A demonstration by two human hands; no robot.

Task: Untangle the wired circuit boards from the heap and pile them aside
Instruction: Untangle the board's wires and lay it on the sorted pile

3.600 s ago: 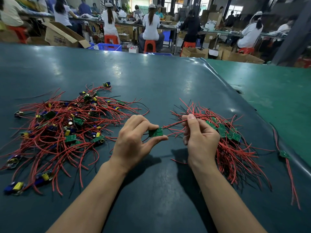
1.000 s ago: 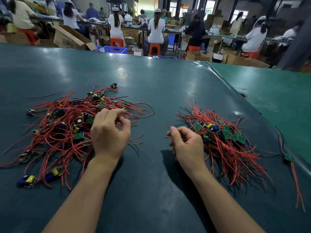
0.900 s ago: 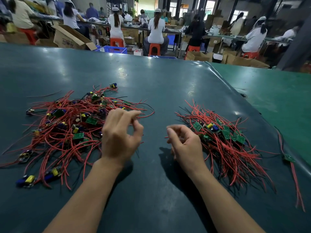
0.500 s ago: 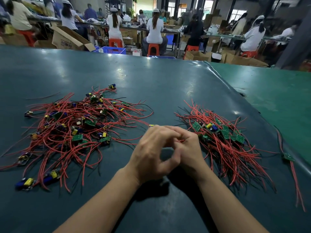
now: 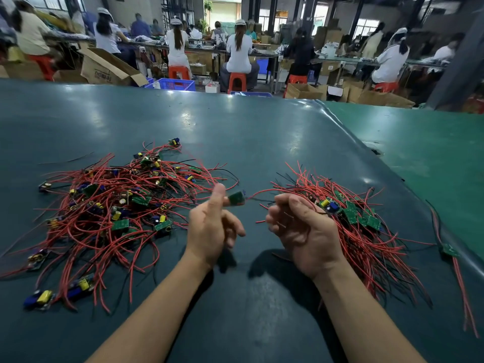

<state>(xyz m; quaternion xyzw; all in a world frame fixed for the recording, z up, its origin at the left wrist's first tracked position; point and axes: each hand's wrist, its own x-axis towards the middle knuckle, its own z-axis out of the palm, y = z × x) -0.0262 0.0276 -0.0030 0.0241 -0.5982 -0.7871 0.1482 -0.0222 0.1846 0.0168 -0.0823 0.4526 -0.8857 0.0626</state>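
A tangled heap of small circuit boards with red and black wires [image 5: 104, 205] lies on the left of the dark green table [image 5: 235, 132]. A neater pile of the same boards [image 5: 356, 226] lies on the right. Between them, my left hand [image 5: 212, 229] pinches one green board [image 5: 236, 198] between thumb and fingers, lifted just above the table. That board's red wires [image 5: 262, 192] arc right into my right hand [image 5: 301, 226], whose fingers are curled around them beside the right pile.
One stray wired board [image 5: 449, 250] lies near the table's right edge, where a lighter green table [image 5: 432, 158] adjoins. Beyond the far edge are cardboard boxes [image 5: 107, 66], a blue crate [image 5: 171, 83] and seated workers on red stools.
Half a second ago both hands were clasped together at the centre. They have since drawn apart, the left one holding a board and the right one its wires.
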